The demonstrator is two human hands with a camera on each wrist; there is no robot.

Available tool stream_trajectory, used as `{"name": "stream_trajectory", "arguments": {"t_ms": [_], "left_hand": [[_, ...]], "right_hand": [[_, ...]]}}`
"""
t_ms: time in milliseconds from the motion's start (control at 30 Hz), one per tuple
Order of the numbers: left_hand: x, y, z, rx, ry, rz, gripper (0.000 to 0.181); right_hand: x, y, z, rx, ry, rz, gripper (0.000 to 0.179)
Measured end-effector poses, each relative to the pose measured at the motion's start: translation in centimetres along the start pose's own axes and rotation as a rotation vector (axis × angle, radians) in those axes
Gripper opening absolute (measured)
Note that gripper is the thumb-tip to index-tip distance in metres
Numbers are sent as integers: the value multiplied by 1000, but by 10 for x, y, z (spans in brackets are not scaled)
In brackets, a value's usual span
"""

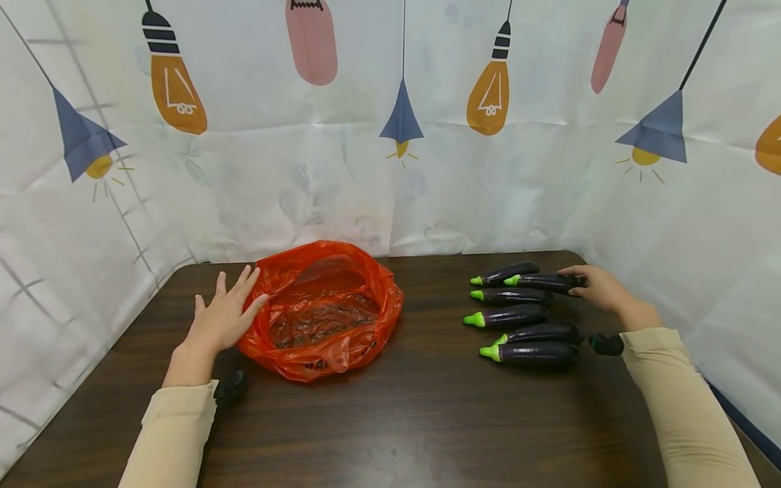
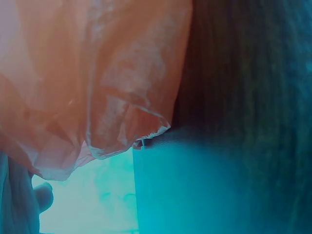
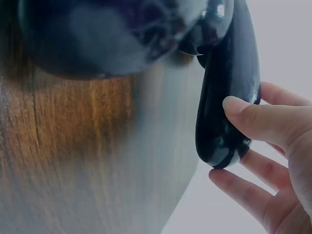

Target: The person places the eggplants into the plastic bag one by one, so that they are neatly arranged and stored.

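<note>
My right hand (image 1: 601,288) holds a dark purple eggplant (image 1: 543,282) by its rounded end, its green stem pointing left. In the right wrist view the thumb lies across this eggplant (image 3: 226,97) with fingers on the other side. Several more eggplants (image 1: 515,316) lie in a loose column below and beside it, stems to the left. At the left, my left hand (image 1: 222,315) has its fingers spread at the rim of an open red plastic bag (image 1: 317,369). The bag's crumpled side (image 2: 122,73) fills much of the left wrist view.
The dark wooden table (image 1: 390,420) runs back to a white cloth (image 1: 348,176) printed with lamps and bulbs, which also hangs at both sides. A black wrist device (image 1: 232,388) sits under the left wrist, another (image 1: 606,343) by the right.
</note>
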State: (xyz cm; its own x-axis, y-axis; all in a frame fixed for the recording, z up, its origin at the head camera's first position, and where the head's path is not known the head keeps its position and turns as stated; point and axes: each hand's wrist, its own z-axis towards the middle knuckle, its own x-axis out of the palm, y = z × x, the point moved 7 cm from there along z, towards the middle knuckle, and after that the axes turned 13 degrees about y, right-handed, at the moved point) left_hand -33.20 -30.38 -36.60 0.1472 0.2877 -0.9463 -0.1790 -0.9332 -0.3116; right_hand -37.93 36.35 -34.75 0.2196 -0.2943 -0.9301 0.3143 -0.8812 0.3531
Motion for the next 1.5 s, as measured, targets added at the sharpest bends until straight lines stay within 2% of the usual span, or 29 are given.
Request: {"name": "stream_trajectory", "arguments": {"t_ms": [167,367,733,967,1500], "left_hand": [[1,0,0,-3,5,-7,79],[0,1,-1,-7,11,-8,77],[-1,0,-1,3,2,-4,76],[1,-1,0,1,4,-3,76],[1,-3,-4,-16,12,-18,77]], "right_hand": [[-4,4,-4,17,19,14,47],[-12,15,-4,-10,21,-25,46],[-19,49,0,-71,37,-64,48],[-17,69,3,-99,33,-89,48],[-10,108,15,-192,21,-48,48]]}}
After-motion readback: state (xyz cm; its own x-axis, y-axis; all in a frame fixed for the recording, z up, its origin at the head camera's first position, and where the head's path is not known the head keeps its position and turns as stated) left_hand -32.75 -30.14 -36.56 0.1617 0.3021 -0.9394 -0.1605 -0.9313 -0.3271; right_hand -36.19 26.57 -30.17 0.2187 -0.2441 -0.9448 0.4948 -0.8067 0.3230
